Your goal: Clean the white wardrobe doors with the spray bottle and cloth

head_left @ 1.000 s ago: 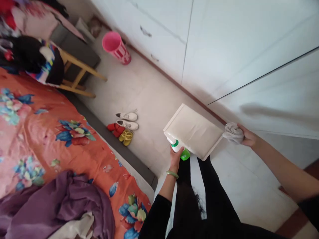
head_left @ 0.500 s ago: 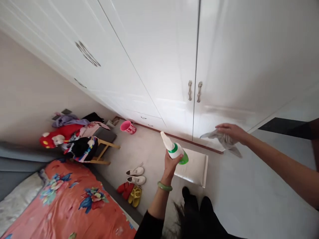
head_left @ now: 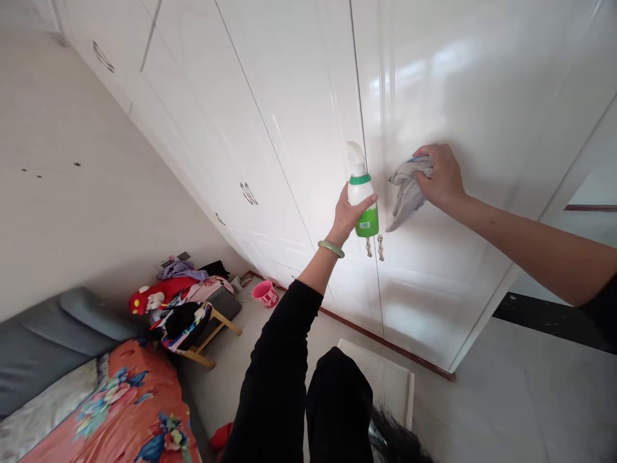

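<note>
My left hand (head_left: 348, 215), with a green bangle at its wrist, is closed around a white and green spray bottle (head_left: 365, 215). The bottle stands nearly upright in front of the white wardrobe doors (head_left: 308, 148), its white nozzle pointing up and to the left. In my right hand (head_left: 443, 177) is a crumpled greyish cloth (head_left: 409, 186), pinched between thumb and fingers. It hangs close to the right-hand door; whether it touches the surface I cannot tell. Just below the bottle are two metal door handles (head_left: 380, 247).
Clothes and a red plush toy (head_left: 144, 299) are heaped on a wooden chair (head_left: 224, 321) at the left. A pink bucket (head_left: 266, 294) stands by the wardrobe base. A bed with an orange floral cover (head_left: 116, 411) fills the lower left. A pale flat box-like object (head_left: 385, 373) lies by my legs.
Both hands have risen, lifting the bottle and the cloth higher in front of the doors. One of my knees now shows raised, and the view has tilted upward.
</note>
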Demonstrator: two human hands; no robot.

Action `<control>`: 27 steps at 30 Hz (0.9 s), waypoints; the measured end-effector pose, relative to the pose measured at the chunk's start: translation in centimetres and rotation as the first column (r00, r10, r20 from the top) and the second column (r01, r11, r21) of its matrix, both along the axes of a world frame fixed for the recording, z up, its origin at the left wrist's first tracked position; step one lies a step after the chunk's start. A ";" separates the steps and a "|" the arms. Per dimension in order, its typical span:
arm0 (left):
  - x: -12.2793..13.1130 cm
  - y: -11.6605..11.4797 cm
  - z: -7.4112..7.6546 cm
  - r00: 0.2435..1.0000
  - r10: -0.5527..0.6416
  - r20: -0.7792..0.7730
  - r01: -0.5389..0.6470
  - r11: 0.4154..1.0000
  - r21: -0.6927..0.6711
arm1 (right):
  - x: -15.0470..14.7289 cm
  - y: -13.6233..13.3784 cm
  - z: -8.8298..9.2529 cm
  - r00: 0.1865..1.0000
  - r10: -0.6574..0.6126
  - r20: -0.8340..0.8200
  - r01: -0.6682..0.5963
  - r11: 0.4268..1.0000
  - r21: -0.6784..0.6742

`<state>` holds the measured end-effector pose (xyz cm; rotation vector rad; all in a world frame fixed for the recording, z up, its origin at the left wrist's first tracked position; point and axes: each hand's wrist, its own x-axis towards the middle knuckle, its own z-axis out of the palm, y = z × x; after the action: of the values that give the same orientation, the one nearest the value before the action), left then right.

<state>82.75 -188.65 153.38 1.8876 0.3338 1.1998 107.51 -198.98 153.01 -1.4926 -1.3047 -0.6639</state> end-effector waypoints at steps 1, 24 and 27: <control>0.3 0.5 0.9 1.000 -0.004 0.001 0.004 1.000 0.003 | 0.4 0.4 0.0 0.999 -0.030 0.014 0.030 0.999 0.044; 1.9 17.5 25.8 0.722 -0.691 0.048 0.692 0.721 -0.029 | -0.8 10.5 9.4 0.695 -0.371 0.616 0.283 0.928 0.241; 2.2 16.8 28.8 0.721 -0.688 0.083 0.693 0.715 -0.095 | -0.3 10.8 8.1 0.701 -0.400 0.590 0.325 0.916 0.235</control>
<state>84.99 -171.83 182.22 1.6392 -0.3176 0.6738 107.23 -188.21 161.07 -1.5014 -1.4253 -1.5889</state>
